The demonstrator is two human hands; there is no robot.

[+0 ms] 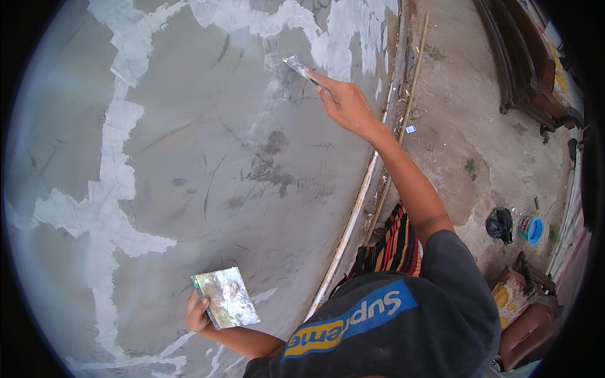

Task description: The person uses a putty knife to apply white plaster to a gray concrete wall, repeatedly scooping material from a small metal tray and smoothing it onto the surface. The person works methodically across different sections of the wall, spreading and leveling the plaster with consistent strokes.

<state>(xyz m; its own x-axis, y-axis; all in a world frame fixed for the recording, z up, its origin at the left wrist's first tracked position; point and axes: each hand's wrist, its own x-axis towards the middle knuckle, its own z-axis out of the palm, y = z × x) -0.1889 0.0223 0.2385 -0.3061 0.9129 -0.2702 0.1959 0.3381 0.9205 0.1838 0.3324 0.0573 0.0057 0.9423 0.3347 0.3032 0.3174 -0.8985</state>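
Grips scraper (pixel 302 68) in right hand (pixel 346 104), close to white patches (pixel 342 31) on grey wall (pixel 176 145). Clasps smeared plate (pixel 228 299) by one edge in left hand (pixel 198 314).

The grey surface (pixel 176 145) was seen as matt and fairly smooth, overlaid with chalky-looking white patches (pixel 118 138). A metallic sheen was shown by the scraper (pixel 295 65) and the smeared plate (pixel 228 298). Matt cloth was presented by the dark shirt (pixel 441 302), glossy plastic by the black bag (pixel 499 225), roughness by the ground (pixel 454 170).
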